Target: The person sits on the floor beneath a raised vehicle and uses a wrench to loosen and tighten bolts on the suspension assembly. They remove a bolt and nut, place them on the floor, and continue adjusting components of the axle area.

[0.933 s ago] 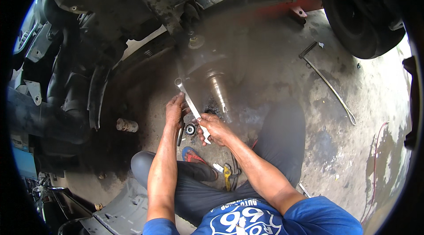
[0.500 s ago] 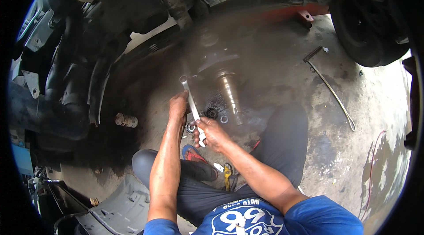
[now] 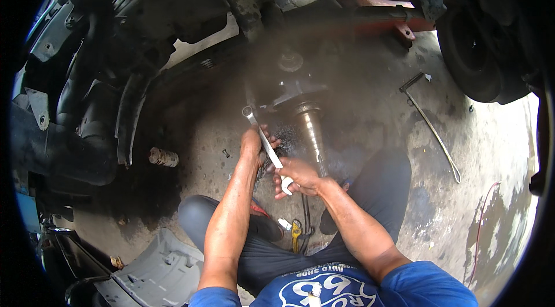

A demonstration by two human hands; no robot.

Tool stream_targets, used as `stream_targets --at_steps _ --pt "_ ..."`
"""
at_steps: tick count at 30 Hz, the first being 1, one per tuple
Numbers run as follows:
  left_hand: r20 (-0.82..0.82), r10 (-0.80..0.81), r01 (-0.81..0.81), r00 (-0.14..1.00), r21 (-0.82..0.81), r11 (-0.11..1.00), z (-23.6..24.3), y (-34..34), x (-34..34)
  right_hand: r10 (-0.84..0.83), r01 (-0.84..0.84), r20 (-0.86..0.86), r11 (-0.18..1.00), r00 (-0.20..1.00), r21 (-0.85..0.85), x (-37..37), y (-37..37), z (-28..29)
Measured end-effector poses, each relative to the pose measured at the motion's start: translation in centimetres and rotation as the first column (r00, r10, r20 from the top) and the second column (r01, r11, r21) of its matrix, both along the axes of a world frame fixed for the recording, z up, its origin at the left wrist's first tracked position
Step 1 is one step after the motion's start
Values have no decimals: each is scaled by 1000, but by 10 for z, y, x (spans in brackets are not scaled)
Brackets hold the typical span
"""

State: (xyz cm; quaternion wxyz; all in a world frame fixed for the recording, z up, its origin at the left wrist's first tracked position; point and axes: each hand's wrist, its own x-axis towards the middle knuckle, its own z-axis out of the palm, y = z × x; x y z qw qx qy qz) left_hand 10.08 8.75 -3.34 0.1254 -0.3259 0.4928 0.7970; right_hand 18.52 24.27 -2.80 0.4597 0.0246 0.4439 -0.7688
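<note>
Holding the wrench (image 3: 266,144) near its hook-shaped end, your right hand (image 3: 302,175) is partly closed, with the thumb side over the metal and the fingers bent below it. Your left hand (image 3: 254,140) is near the ring end, half open, and its bent fingertips show on the other side of the wrench. The wrench lies across this hand, but I cannot tell if the fingers grip it or only support it. The tool is in the space before your knees, slanting, with the ring to the upper left and the open hook toward your body.

Just beyond your right hand, a shiny metal shaft (image 3: 312,134) points toward you; its upper part goes into a dark, hazy area, so its fixing is not clear. To the left of your left forearm, a small bolt (image 3: 226,153) is on the stained floor (image 3: 202,134), and farther left a pale, dirty can (image 3: 163,157) lies on its side. Below your hands, between your legs, there is a yellow tool (image 3: 296,232).

More outward, on your right, lies a long bar (image 3: 430,124) with a bent dark end, and past it a thin red hose (image 3: 481,226). A dark wheel (image 3: 474,56) is at the upper right. At the lower left there is a grey panel (image 3: 159,272).
</note>
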Motion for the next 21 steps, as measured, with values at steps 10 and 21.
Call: stream_targets --at_steps 10,21 --pt "72 -201 165 977 341 925 9 -15 22 -128 145 308 989 943 -33 4 -38 5" --pt "294 -493 574 819 -443 689 24 -54 17 -518 527 100 843 849 -109 39 -143 -11"
